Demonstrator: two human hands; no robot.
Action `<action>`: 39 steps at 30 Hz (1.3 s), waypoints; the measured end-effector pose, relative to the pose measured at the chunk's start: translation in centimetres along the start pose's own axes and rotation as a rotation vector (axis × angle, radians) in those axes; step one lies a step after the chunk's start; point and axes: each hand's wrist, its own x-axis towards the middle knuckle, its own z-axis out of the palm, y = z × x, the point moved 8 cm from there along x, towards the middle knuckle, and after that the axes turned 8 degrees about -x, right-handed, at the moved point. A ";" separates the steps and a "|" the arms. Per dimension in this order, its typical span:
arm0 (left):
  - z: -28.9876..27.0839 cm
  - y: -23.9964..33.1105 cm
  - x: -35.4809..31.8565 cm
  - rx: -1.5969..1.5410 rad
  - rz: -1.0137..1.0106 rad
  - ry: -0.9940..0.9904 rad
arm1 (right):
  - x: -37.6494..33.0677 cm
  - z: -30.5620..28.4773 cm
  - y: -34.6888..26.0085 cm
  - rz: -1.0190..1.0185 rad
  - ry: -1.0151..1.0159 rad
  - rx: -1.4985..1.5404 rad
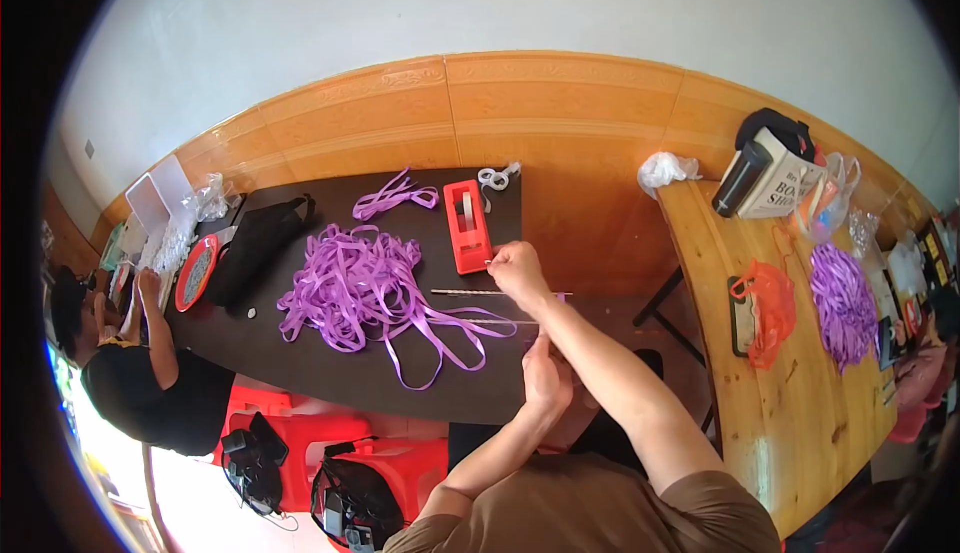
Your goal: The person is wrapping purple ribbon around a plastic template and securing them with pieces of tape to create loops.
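My right hand is closed in a pinch at the front cutting end of a red tape dispenser. Its fingers are on the tape there, and the tape's end is too small to make out. Below it, my left hand is closed with its thumb side up around one end of a thin pale stick. A purple ribbon loops close along that stick. Another thin stick lies on the dark table, its right end passing behind my right wrist. A tangled heap of purple ribbon spreads to the left.
Behind the heap lie a small ribbon bundle and scissors. A black bag and red tray are at left, near a seated person. On the wooden table at right are a red plastic bag and more purple ribbon.
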 end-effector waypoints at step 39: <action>0.7 1.2 2.0 0.097 0.326 0.328 | -5.0 -8.0 1.2 -0.089 -0.629 -0.458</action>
